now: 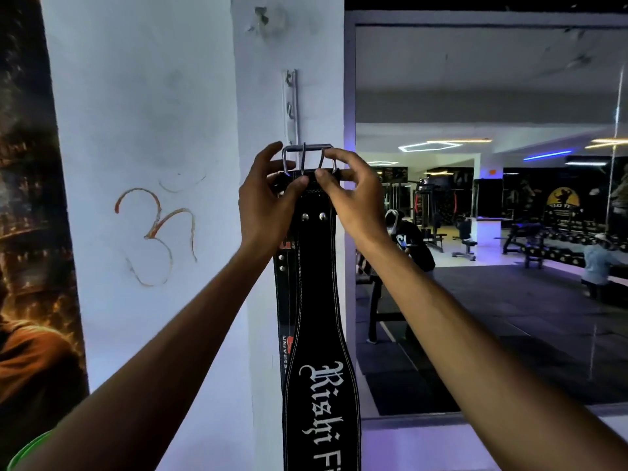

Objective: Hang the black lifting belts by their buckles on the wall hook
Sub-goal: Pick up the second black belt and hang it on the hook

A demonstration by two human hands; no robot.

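Observation:
A black lifting belt (317, 300) with white lettering hangs down the white pillar, its metal buckle (307, 158) held up at the lower end of a white wall hook strip (292, 103). My left hand (268, 202) pinches the belt's top just under the buckle's left side. My right hand (350, 195) grips the top at the buckle's right side. Behind it hangs a second black belt (284, 300) with a red logo, mostly hidden. Whether the buckle rests on a hook I cannot tell.
The white pillar (265, 300) has an orange symbol (156, 229) drawn on the wall to its left, beside a dark poster (30, 232). To the right a large mirror (492, 232) reflects gym benches, machines and people.

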